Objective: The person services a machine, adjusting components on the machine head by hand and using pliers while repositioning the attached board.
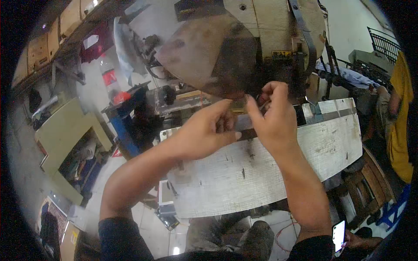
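Sleeves [118, 237], 2 hands [276, 122]; bottle [109, 77], contents unclear

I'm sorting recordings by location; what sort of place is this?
Probably a workshop: a bulky cream machine, a brownish translucent shield and a stained, broad white work surface suggest it.

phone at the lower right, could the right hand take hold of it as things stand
Probably not freely: another person's hand holds the phone, and the right hand is forward near the far edge of the white board, well away from it.
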### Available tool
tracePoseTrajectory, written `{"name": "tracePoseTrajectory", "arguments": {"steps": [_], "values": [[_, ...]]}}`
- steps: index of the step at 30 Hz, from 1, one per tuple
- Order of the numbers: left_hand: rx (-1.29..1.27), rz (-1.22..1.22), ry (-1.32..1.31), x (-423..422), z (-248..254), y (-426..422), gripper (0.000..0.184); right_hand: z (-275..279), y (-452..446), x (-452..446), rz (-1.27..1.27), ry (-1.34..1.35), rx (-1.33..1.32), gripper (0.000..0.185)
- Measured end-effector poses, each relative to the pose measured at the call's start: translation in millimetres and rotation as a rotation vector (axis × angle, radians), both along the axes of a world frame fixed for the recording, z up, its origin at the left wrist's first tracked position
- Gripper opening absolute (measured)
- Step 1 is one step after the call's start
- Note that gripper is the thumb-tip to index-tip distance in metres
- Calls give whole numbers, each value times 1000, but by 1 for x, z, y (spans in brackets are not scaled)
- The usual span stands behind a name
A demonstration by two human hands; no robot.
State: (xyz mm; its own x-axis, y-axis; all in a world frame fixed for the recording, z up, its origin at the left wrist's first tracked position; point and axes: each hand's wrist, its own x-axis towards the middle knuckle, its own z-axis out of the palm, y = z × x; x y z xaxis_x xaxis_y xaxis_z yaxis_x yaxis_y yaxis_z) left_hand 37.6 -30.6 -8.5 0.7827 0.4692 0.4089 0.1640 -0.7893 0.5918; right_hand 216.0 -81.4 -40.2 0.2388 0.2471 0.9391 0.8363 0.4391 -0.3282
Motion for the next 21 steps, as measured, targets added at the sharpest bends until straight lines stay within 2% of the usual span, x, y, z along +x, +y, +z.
{"name": "tracePoseTrajectory", "arguments": {"steps": [1, 2, 4, 5, 7, 9, 14, 19, 21], "values": [[-101, 0, 35, 0, 3, -2, 46, -1, -1, 0, 0, -6, -2, 36], [-96, 0, 23, 1, 1, -1, 46, -2, -1, 1, -20, -28, -9, 36], [100, -107, 10, 1, -4, 1, 52, -2, -1, 1, -38, -47, -14, 37], [100, -108, 5, 1, -4, 0, 52, -2, -2, 1, -66, -86, -9, 37], [273, -15, 126, 2, 0, -4, 59, -3, -4, 0, -96, -128, -5, 37], [325, 4, 117, 3, 2, -6, 62, -1, -4, -1, -199, -177, 25, 36], [494, 122, 79, 8, -6, -9, 69, -1, -3, -1, -195, -205, 58, 36], [369, 124, 23, 7, -10, -3, 66, 0, -1, -4, -183, -167, 62, 37], [390, 41, -73, 6, -13, 5, 65, 2, -1, -6, -169, -96, 30, 38]]}}
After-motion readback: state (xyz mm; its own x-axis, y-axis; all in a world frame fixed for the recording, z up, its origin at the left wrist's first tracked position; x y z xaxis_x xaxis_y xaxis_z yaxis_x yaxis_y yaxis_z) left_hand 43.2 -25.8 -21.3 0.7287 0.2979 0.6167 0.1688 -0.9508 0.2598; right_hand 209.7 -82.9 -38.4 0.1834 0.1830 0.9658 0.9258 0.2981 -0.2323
